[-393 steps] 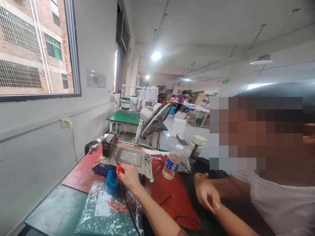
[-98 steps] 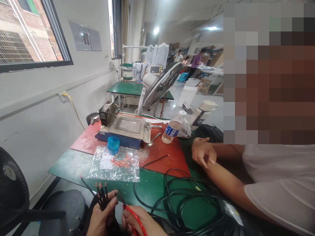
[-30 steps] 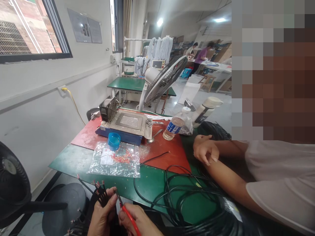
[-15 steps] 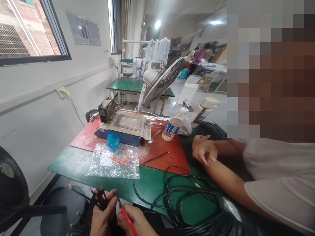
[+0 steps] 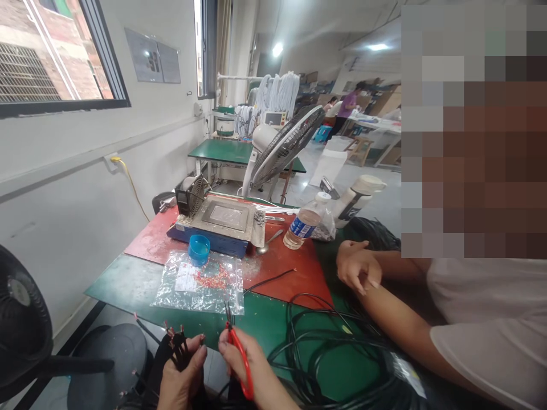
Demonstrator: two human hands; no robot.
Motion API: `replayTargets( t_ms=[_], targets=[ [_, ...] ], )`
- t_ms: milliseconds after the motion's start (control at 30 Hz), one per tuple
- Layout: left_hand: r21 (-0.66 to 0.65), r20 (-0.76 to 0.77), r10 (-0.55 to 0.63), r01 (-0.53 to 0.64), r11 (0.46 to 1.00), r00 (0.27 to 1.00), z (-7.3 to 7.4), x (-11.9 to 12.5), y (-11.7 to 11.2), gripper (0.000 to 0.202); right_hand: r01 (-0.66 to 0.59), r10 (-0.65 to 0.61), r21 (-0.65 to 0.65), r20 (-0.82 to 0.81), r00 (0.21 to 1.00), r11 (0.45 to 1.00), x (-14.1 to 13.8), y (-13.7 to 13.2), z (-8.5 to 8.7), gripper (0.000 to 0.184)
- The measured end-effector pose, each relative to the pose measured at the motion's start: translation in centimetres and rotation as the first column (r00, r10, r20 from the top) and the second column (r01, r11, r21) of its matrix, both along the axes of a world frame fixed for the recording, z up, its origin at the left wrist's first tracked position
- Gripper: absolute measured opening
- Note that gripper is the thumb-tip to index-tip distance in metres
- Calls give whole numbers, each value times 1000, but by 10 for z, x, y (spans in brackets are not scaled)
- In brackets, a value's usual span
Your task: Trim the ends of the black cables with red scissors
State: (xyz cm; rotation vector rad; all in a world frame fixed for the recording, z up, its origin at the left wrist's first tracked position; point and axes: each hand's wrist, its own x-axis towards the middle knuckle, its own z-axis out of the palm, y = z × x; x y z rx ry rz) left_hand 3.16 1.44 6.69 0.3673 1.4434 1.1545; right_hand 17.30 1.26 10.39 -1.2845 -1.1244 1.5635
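My left hand (image 5: 183, 370), at the bottom, is closed around a bunch of black cables (image 5: 178, 348) whose ends show short reddish wires. One cable end pokes out between its thumb and forefinger. To the right, my right hand (image 5: 248, 359) grips red-handled pliers (image 5: 244, 359). Their thin dark jaws point up toward the table edge and stand slightly apart, with nothing visible between them. The pliers are apart from the cables. Beyond them lies a clear plastic bag (image 5: 166, 296) with small red and orange bits (image 5: 213, 278) on it, and a blue round cap (image 5: 199, 250).
Coiled black cable (image 5: 294, 353) covers the right part of the green table (image 5: 115, 285). A blue-based heating plate (image 5: 209, 239), a liquid-filled bottle (image 5: 302, 228) and a fan (image 5: 286, 148) stand farther back. Another person's hands (image 5: 359, 266) rest at the right. A black fan (image 5: 21, 307) stands left.
My right hand has moved the pliers up and right, away from the cable ends in my left hand. My left hand keeps its hold on the bunch. The view has shifted slightly.
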Motion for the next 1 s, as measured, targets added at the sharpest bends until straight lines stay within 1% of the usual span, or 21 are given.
replayTargets(
  t_ms=[67,133,200,267,400,533,600,667,733,833,933,1000],
  targets=[
    [-15,10,-29,29,999,1000,-1,0,1,47,36,-39,-34,-82,996,999,-9,-2,-10,45],
    [-17,42,-70,71,997,997,-3,0,0,46,59,-76,-99,-182,980,993,-15,-2,-15,44],
    [8,68,-108,108,994,992,-2,0,-1,44,69,-109,-159,-261,959,985,-19,0,-15,43],
    [34,66,-138,135,990,988,1,2,-2,42,86,-140,-188,-298,944,978,-19,3,-12,44],
    [18,89,-179,178,984,980,12,6,-4,41,76,-142,-210,-320,937,975,-17,4,-10,43],
    [26,103,-219,217,976,970,15,8,-4,45,49,-128,-239,-329,935,970,-16,-2,-21,42],
    [17,90,-206,205,979,974,15,7,-4,47,33,-124,-264,-334,934,964,-17,-7,-28,43],
    [2,78,-189,189,982,979,16,8,-4,47,38,-133,-277,-331,934,960,-17,-9,-31,45],
    [12,72,-183,182,983,980,18,9,-4,46,61,-151,-266,-330,932,962,-18,-10,-29,47],
    [19,104,-182,181,983,978,20,11,-5,43,91,-173,-250,-330,928,964,-17,-6,-22,47],
    [17,131,-211,211,977,969,21,12,-6,43,86,-169,-250,-333,928,964,-16,-3,-17,44],
    [13,116,-234,234,972,965,20,10,-6,45,67,-148,-241,-335,930,968,-15,-4,-18,41]
  ],
)
